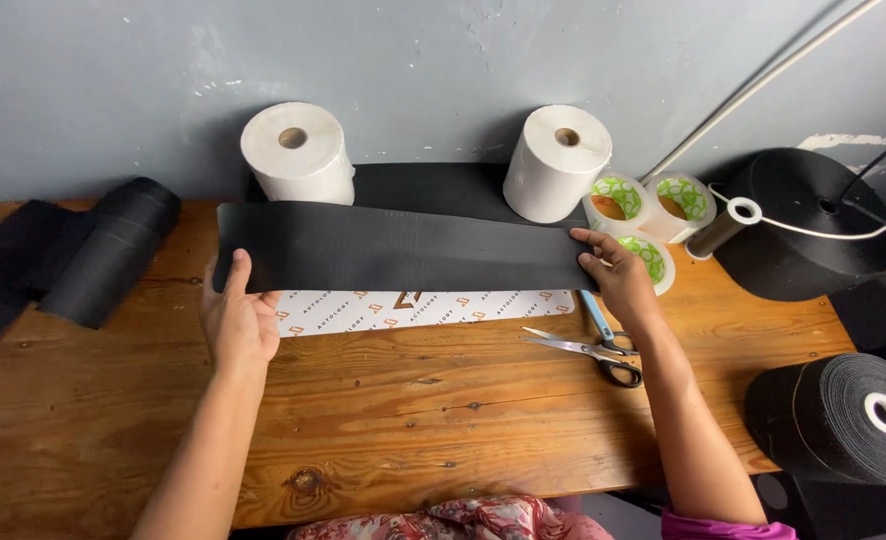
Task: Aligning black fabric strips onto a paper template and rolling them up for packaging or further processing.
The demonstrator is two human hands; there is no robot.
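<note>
Both hands sit flat on a long black strip of fabric (403, 248) stretched across the middle of the wooden table (443, 420). Left hand (238, 318) rests at the strip's left end, fingers together and thumb spread, pressing the near edge down rather than pinching it. Right hand (618, 275) lies on the right end, fingers splayed over the fabric's corner, likewise pressing and closed on nothing.

Nearest the person, a patterned pink cloth (463, 520) shows at the table's near edge. Just right of centre lie scissors (593, 350) with blades parted, close beside the right wrist. Under the strip's near edge a white printed sheet (423, 308) pokes out.

The strip looks thin, limp and light, with a faint sheen; it will likely sag and fold if lifted by one end, so the two short ends, taken together, seem the best places to hold it taut. It lies flat and smooth now.

Left of it lies a loosely rolled black bundle (103, 255). On the right stand two big rolls of black webbing (843, 415), one near, one far. Farther back, two white paper rolls (298, 152) stand against the grey wall (443, 60), with green-and-white tape rolls (653, 215) just beside the right one.
</note>
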